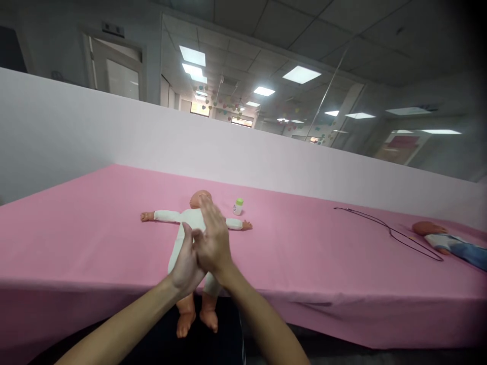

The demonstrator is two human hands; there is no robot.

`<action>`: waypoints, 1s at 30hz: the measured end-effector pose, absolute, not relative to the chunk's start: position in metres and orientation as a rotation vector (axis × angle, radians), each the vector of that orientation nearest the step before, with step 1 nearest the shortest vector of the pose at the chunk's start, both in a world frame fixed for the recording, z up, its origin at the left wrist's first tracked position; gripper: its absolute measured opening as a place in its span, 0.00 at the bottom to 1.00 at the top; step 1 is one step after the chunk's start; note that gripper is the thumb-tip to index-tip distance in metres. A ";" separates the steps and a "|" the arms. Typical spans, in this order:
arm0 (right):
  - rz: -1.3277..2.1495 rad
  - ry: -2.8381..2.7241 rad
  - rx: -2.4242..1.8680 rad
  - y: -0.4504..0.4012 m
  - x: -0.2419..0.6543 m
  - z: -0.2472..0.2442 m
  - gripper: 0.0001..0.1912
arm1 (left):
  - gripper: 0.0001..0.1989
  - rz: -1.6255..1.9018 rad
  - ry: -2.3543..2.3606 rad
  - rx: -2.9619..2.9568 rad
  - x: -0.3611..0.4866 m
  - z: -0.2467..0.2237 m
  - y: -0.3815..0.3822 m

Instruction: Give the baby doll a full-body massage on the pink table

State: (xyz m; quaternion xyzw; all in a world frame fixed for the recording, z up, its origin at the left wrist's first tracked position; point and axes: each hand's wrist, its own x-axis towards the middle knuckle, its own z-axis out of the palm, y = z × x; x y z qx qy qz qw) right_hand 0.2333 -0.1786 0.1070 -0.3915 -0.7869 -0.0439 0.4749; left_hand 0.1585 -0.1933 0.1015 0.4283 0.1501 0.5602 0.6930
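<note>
A baby doll in white cloth point(193, 218) lies on the pink-covered table point(289, 243), arms spread, its bare feet past the front edge. Above its body my left hand point(188, 266) and my right hand point(215, 241) are pressed together at the palms. The right hand's fingers point up and away, stretched out, and partly cover the doll's head and chest. The left hand's thumb is raised, while its other fingers are mostly hidden behind the right hand. No object shows between the palms. Beside the doll's head stands a small white bottle with a green cap point(238, 206).
A thin dark cord point(390, 230) lies looped on the right part of the table. At the far right is a second doll point(443, 241) in white and blue clothes. A low white partition point(243, 157) runs behind the table, with glass above it.
</note>
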 end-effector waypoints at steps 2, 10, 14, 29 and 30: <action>-0.100 -1.880 -0.935 -0.178 0.237 0.114 0.35 | 0.49 1.216 0.250 0.962 0.152 0.108 -0.192; 0.102 -2.031 -0.975 -0.173 0.251 0.091 0.39 | 0.44 1.410 0.641 1.394 0.150 0.092 -0.114; 0.235 -2.007 -1.330 -0.126 0.287 0.065 0.33 | 0.39 1.282 1.138 1.969 0.131 0.040 -0.083; 0.529 -1.979 -1.507 -0.035 0.300 0.018 0.34 | 0.35 0.686 1.420 2.332 0.140 -0.001 -0.005; 0.514 -1.926 -1.556 -0.032 0.300 0.015 0.35 | 0.36 0.710 1.479 2.287 0.142 -0.002 0.001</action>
